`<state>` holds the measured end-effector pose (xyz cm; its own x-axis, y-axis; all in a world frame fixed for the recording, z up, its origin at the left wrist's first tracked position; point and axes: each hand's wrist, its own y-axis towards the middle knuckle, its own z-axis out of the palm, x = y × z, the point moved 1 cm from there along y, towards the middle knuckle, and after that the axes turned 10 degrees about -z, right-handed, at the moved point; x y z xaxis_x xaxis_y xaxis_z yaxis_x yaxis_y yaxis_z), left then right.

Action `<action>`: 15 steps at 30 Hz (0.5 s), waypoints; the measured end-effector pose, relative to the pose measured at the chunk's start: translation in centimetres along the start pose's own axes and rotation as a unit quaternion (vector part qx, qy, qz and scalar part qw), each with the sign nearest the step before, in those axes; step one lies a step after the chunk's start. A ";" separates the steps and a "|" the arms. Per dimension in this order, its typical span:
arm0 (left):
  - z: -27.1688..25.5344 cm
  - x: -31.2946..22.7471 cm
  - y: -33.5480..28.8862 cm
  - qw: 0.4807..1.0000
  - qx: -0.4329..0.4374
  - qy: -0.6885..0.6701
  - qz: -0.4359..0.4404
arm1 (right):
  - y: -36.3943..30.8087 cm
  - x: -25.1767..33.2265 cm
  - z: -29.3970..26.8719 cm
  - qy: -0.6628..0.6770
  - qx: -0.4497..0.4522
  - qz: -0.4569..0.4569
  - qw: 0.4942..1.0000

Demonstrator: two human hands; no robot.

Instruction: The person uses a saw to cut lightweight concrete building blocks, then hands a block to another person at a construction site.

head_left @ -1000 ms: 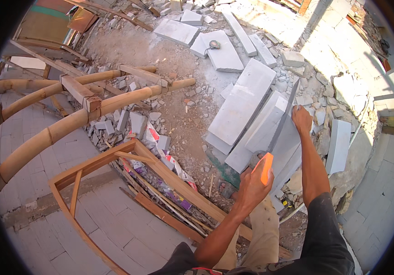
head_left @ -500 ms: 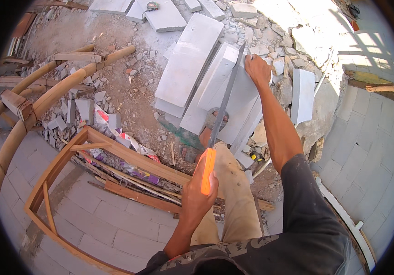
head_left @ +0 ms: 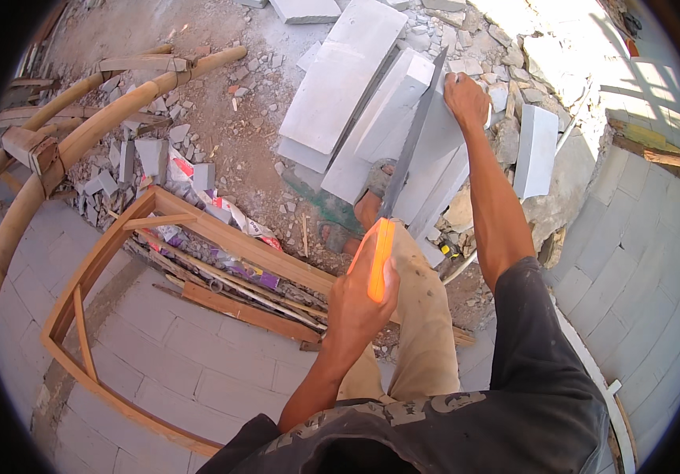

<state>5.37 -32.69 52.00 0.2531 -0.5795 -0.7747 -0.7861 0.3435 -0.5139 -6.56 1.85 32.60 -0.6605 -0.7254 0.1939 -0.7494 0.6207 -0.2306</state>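
My left hand [head_left: 359,304] is closed around the orange handle of a hand saw [head_left: 412,146]. Its long grey blade points away from me, lying along a light grey block [head_left: 437,162]. At the far end of that block, my right hand [head_left: 467,98] has its fingers curled over the edge; the fingertips are partly hidden. Left of the blade are a narrower block [head_left: 393,107] and a large flat block [head_left: 343,79]. One foot [head_left: 367,207] rests beside the blocks, just below the blade's near part.
A wooden frame [head_left: 83,292] lies at the left, with curved bamboo poles [head_left: 130,99] beyond it. Broken rubble [head_left: 506,47] is scattered at the far right. Another block [head_left: 536,150] leans right of my arm. A tape measure [head_left: 450,250] lies near my knee.
The view has shifted, so blocks and frame sit higher in the picture. The saw and left hand appear slightly farther right; both hands keep their hold.
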 end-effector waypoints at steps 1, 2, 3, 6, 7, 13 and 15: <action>0.5 -1.6 3.8 0.998 0.042 0.011 -0.054 | 0.0 -0.8 0.3 -0.019 0.013 -0.016 1.000; 1.2 -3.0 7.9 0.994 0.075 0.034 -0.077 | 0.0 -1.0 1.0 -0.013 0.014 -0.009 1.000; 1.7 -3.9 10.8 0.988 0.106 0.054 -0.094 | 0.5 -1.2 1.5 -0.009 0.010 -0.003 1.000; 2.9 -2.3 7.1 0.996 0.046 0.028 -0.067 | 0.6 -1.9 1.8 -0.011 0.030 -0.004 0.999; 2.5 -0.7 3.8 1.000 0.024 0.001 -0.020 | 1.0 -2.9 1.4 -0.011 0.019 0.001 1.000; 1.5 -1.4 4.7 0.996 0.052 0.016 -0.065 | 0.2 -0.6 0.6 -0.019 0.011 -0.008 1.000; 3.5 -2.2 9.3 0.996 0.060 0.045 -0.048 | 0.8 -1.3 1.7 -0.018 0.019 -0.002 1.000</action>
<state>-0.54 -25.63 47.58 0.2683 -0.6765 -0.6859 -0.6860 0.3657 -0.6290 -6.21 2.77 30.52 -0.6546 -0.7388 0.1603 -0.7493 0.6061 -0.2668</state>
